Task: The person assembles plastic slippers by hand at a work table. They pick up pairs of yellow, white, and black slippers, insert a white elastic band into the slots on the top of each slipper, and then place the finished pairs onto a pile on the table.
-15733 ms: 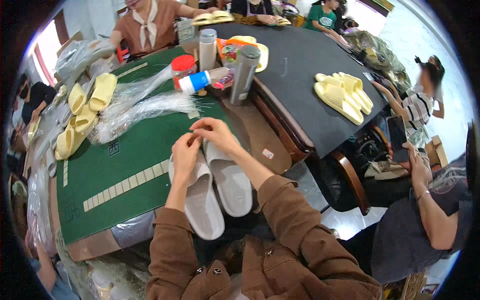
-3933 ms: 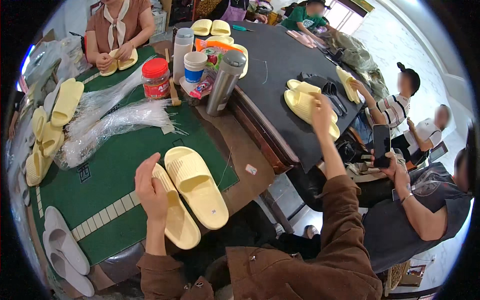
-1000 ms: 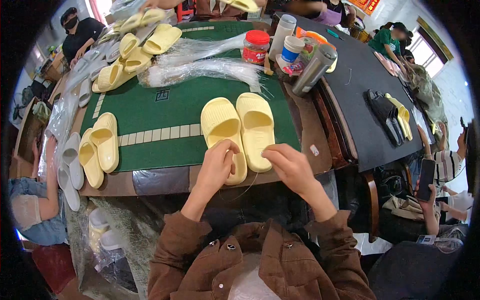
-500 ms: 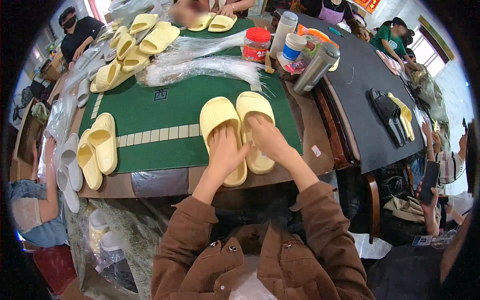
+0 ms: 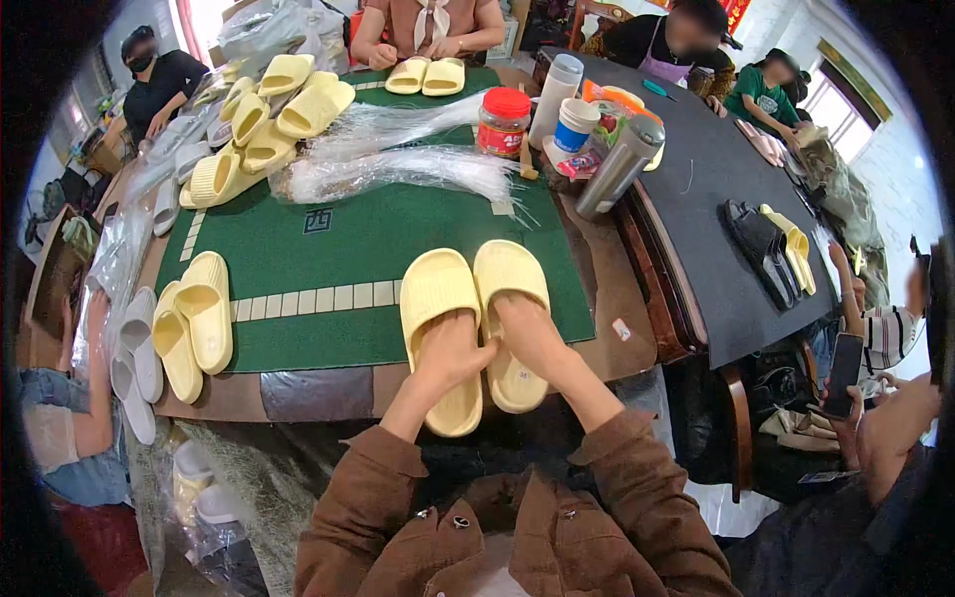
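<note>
A pair of pale yellow slide slippers is in front of me, side by side with toes pointing away. My left hand (image 5: 448, 350) reaches under the strap of the left slipper (image 5: 438, 281), whose heel end overhangs the table's near edge. Inside the right slipper (image 5: 511, 267) is my right hand (image 5: 529, 336), its fingers hidden beneath the strap. Both hands hold the slippers from within, and my thumbs come close together between them. A small mark shows on the right slipper's footbed near the heel.
On the green mat (image 5: 368, 224) lie bundles of clear plastic strands (image 5: 408, 174). Another yellow pair (image 5: 204, 313) and a grey pair (image 5: 141, 353) lie left. Piled yellow slippers (image 5: 264, 119), a red-lidded jar (image 5: 503, 121) and a steel flask (image 5: 622, 169) stand farther back. Co-workers sit around.
My hands have drawn the yellow pair toward me, so the heels now pass the table edge. Across the table, a person has let go of another yellow pair and sits more upright.
</note>
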The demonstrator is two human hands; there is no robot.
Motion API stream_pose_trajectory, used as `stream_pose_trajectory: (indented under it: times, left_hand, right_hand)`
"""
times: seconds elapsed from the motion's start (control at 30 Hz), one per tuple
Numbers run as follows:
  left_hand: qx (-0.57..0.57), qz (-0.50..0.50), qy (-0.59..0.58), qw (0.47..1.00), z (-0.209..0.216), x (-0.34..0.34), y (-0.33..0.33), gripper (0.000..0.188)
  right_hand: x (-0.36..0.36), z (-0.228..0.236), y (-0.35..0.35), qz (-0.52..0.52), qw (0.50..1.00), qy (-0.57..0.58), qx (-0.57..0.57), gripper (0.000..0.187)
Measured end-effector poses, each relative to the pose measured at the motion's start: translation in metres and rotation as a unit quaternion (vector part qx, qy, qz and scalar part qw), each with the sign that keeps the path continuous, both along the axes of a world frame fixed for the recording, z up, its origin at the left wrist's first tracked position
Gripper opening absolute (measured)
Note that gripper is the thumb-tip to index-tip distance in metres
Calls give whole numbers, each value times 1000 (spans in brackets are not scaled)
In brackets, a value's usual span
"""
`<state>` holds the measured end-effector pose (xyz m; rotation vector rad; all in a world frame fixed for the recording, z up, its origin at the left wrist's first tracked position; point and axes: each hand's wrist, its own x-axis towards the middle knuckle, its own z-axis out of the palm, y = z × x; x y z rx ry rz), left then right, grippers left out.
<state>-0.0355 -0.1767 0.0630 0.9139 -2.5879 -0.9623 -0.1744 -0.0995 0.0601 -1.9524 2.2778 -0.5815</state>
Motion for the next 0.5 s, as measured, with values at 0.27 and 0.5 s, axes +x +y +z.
stream_pose_trajectory:
  times: [0.27, 0.5]
  left_hand:
    - [148, -72, 31, 986, 25, 11, -12, 69]
    - [5, -31, -24, 999, 0, 2, 0, 75]
  right_hand:
    - [-4, -1, 8, 50, 997, 43, 36, 35]
    - [-11, 4, 10, 85, 996, -31, 21, 33]
